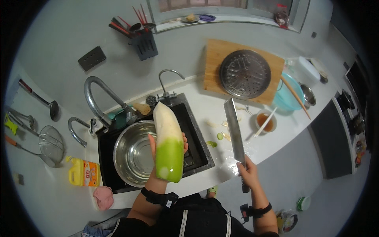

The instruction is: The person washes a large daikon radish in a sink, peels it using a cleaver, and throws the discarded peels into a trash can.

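Note:
A large daikon radish (169, 145), white at the far end and bright green at the near end, lies in my left hand (185, 142). My palm is under it and largely hidden; it hangs above the black sink (194, 136) and beside a steel basin (120, 157). My right hand (250, 171) grips the dark handle of a cleaver (235, 133), its broad blade pointing away from me over the white countertop (204, 118). Green and pale vegetable scraps (219, 136) lie on the wet counter between radish and blade.
A wooden cutting board (214, 65) bears a perforated steel steamer plate (245, 74). Right of it stand a bowl of brown liquid (264, 123) with chopsticks across it and a light-blue basin (291, 94). Faucets (96, 86) rise behind the sink. A yellow detergent jug (84, 171) stands left.

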### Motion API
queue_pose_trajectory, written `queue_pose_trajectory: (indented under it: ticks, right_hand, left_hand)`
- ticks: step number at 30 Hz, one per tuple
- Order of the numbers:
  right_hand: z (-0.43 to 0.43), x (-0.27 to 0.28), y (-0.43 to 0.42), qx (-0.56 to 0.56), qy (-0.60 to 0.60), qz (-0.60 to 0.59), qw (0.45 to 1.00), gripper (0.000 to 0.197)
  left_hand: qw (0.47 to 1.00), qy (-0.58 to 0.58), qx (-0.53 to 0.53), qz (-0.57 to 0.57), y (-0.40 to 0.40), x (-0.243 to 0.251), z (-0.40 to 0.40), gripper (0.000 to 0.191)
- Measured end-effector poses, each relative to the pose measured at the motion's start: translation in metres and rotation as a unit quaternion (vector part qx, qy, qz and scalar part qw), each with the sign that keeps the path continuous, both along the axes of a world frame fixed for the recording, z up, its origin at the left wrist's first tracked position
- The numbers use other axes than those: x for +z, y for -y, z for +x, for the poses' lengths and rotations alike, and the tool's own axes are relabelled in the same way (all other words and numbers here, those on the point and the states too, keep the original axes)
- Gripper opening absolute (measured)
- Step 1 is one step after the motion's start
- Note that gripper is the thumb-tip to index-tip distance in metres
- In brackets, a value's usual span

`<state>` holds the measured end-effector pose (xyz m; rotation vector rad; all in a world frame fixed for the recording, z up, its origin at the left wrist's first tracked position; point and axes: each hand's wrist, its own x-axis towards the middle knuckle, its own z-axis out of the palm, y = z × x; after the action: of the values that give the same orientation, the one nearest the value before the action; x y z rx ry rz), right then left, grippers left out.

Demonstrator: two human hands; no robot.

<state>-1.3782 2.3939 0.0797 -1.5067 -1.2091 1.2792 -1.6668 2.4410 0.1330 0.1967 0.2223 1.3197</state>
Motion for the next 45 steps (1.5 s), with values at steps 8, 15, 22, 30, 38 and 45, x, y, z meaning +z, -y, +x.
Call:
queue_pose_trajectory:
  ticks: [8,15,22,30,38,45]
  right_hand:
    - [-0.002,-0.002,0.008,0.007,-0.042,-0.018,0.999,0.045]
    - [-0.003,0.012,0.017,0.028,0.141,0.086,0.986,0.045]
    - [-0.012,0.055,0.012,0.032,0.283,0.410,0.867,0.054]
    - [-0.033,0.077,0.027,0.131,0.322,0.495,0.796,0.050]
    - [-0.043,0.096,0.033,0.182,0.332,0.499,0.780,0.042]
    - [-0.041,0.089,0.037,0.180,0.335,0.499,0.779,0.043]
  left_hand:
    - [0.996,0.027,0.034,-0.079,-0.001,0.002,0.001,0.076]
    - [1.000,0.003,0.023,-0.011,-0.002,-0.005,-0.014,0.078]
    - [0.995,-0.073,0.048,-0.040,-0.009,0.015,-0.005,0.069]
    - [0.981,-0.099,0.034,-0.160,-0.017,0.022,0.015,0.067]
    - [0.983,-0.161,-0.016,-0.088,-0.025,0.015,0.028,0.070]
    - [0.984,-0.155,-0.016,-0.089,-0.028,0.008,0.026,0.063]
